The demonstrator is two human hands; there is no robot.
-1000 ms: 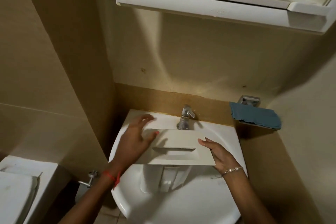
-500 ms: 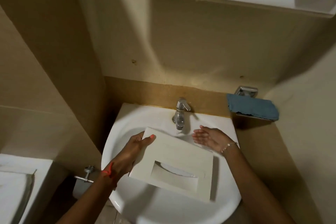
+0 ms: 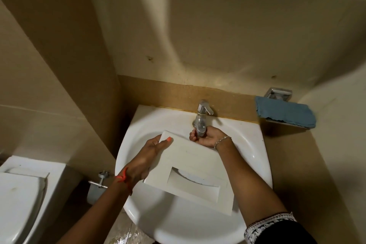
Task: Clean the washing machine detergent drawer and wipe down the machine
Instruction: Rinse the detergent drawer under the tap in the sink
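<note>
Drawer [image 3: 190, 162] in L fingers [image 3: 165, 141] — R [image 3: 208, 139] grips tap [image 3: 203, 114].

The left hand [image 3: 146, 156] wears a knotted red-orange thread band [image 3: 121, 178] at the wrist with loose ends trailing, and its thumbnail [image 3: 169, 139] is painted bright coral-orange. The right hand [image 3: 208, 137] has a thin silver chain bracelet [image 3: 221, 141] at the wrist. Higher up that arm is a black short sleeve [image 3: 283, 233], edged with a white-and-black patterned woven band [image 3: 267, 224].
</note>
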